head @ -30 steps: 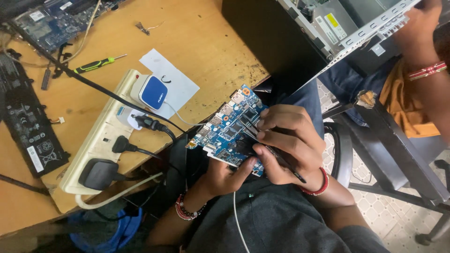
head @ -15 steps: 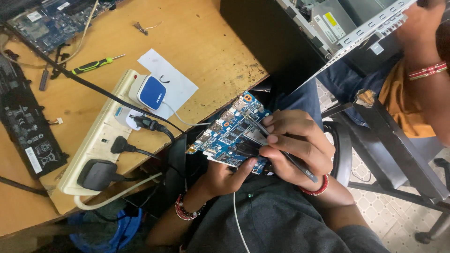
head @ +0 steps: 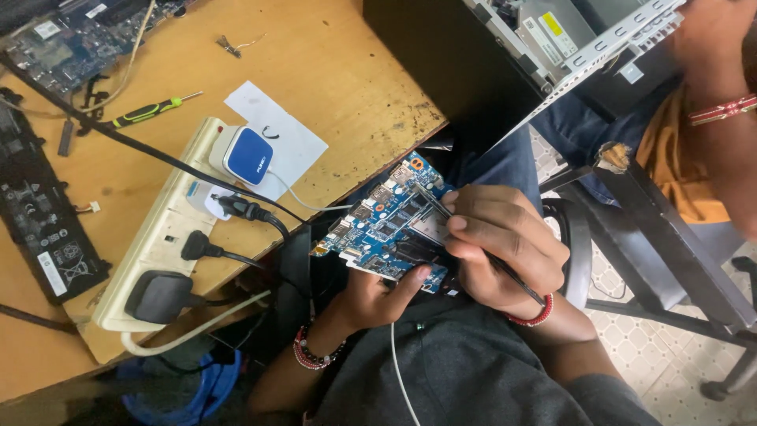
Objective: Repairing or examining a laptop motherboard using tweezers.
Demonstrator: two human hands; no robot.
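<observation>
— What is held by the hands?

— A blue circuit board (head: pixel 386 229) is gripped from below by the left hand (head: pixel 378 296), the thumb being pressed up against the board's near edge. The board is kept tilted over the lap, just off the edge of the table (head: pixel 331 71). A thin dark tool (head: pixel 481 252) is pinched in the right hand (head: pixel 505 252), fingers curled tight around it, and its tip is laid on the board close to a silver square part. The exact point touched cannot be told.

— What is seen beyond the left hand?

— A white power strip (head: pixel 158 237) is laid on the table to the outer side of the left hand, with black plugs and a white-and-blue charger (head: pixel 244 154) set in it. A white sheet of paper (head: pixel 288 134) is partly covered by the charger. Farther off, a green-handled screwdriver (head: pixel 146 110) and a black flat battery pack (head: pixel 39 213) are found.

— And beyond the right hand?

— Another person's arm (head: pixel 725 126), ringed by a red and white bracelet, is seen well apart from the right hand, beside an opened metal computer case (head: pixel 583 39). A red beaded bracelet is worn on each of the wearer's own wrists.
</observation>
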